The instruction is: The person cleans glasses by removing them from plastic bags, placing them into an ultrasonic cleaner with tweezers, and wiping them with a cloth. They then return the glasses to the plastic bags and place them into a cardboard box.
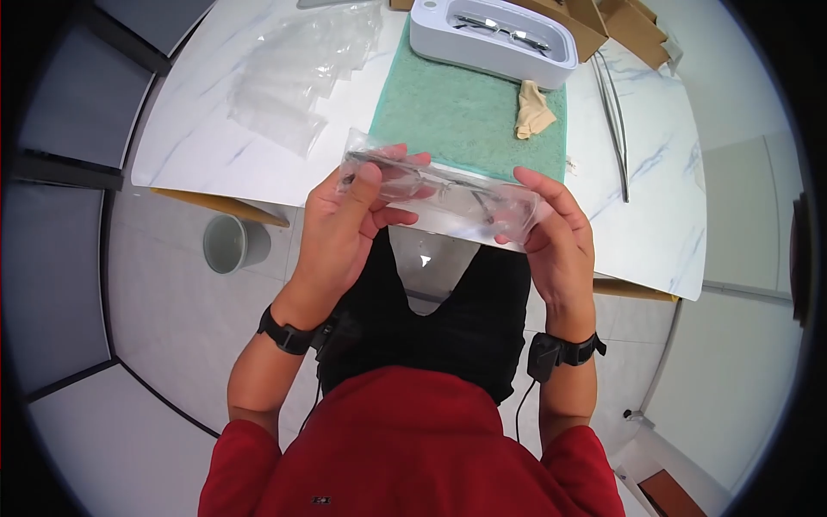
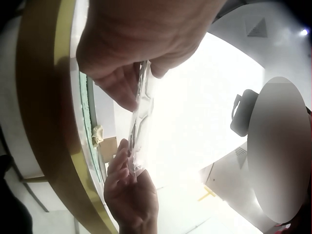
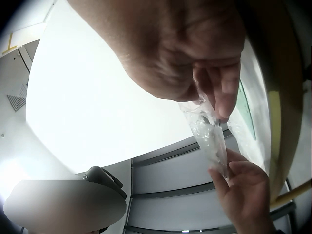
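Observation:
A clear plastic bag (image 1: 508, 207) with a pair of eyeglasses (image 1: 444, 184) inside is held level between both hands, over the near edge of the table. My left hand (image 1: 338, 222) pinches the bag's left end, thumb on top and fingers beneath. At the other end my right hand (image 1: 562, 239) grips the bag's corner between thumb and fingers. In the left wrist view the bag (image 2: 141, 117) appears nearly edge-on. The right wrist view shows the crinkled bag (image 3: 209, 134) stretching between the two hands.
Several flat clear bags (image 1: 293, 77) overlap on the table's left. A green towel (image 1: 457, 112) carries a white cleaner tub (image 1: 482, 59) with eyeglasses (image 1: 504, 33) in it, plus a beige cloth (image 1: 534, 112). Thin grey strips (image 1: 618, 129) and cardboard boxes (image 1: 633, 33) lie right. A bin (image 1: 228, 244) stands below.

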The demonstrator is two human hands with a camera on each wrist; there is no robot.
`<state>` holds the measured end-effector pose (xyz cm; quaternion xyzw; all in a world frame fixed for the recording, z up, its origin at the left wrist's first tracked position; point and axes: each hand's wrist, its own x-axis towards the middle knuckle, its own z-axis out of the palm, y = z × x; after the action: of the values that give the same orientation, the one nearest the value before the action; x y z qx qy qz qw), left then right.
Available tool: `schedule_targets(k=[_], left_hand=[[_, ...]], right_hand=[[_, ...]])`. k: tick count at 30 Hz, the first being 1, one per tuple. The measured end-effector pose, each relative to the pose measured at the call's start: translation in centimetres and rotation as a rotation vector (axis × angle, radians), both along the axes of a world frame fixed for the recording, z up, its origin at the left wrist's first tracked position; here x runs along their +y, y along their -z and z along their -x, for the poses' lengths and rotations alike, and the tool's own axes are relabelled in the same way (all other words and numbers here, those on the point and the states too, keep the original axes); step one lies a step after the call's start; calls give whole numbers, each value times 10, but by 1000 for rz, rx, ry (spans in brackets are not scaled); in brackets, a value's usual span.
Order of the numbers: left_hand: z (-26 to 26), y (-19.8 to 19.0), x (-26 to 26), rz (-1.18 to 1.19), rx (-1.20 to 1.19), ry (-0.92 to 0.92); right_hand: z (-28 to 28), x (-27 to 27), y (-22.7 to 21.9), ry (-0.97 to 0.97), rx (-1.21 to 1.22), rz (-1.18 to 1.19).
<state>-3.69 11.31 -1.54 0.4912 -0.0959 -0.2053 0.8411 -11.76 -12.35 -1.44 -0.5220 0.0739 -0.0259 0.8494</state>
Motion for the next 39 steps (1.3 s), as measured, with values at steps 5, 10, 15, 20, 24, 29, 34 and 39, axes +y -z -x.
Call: schedule_targets(k=[5,10,15,20,24,29,34,39], left_hand=[[2,0,-7,-19,16,10],[12,-1,-15,-81,-10,24],[8,2,-21,-133,-107,82],[-9,6,-27,-429,-802,-11],[-23,6,-22,-786,-1258,-118],[-28,12,-21,-992,-1363,-109],[-29,23,-25,-1084,-1385,-111],[-30,24,-24,-1149,-1329,-42]], right_hand=[[7,6,1,-50,-121,74],[9,4,-9,-29,-5,408],[8,-21,-34,-18,-97,597],[7,-100,-73,296,-115,671],[-27,-209,-82,557,-72,698],[-91,-345,-49,626,94,615],[-158,-412,-23,620,201,625],[-206,-451,-1,630,263,648]])
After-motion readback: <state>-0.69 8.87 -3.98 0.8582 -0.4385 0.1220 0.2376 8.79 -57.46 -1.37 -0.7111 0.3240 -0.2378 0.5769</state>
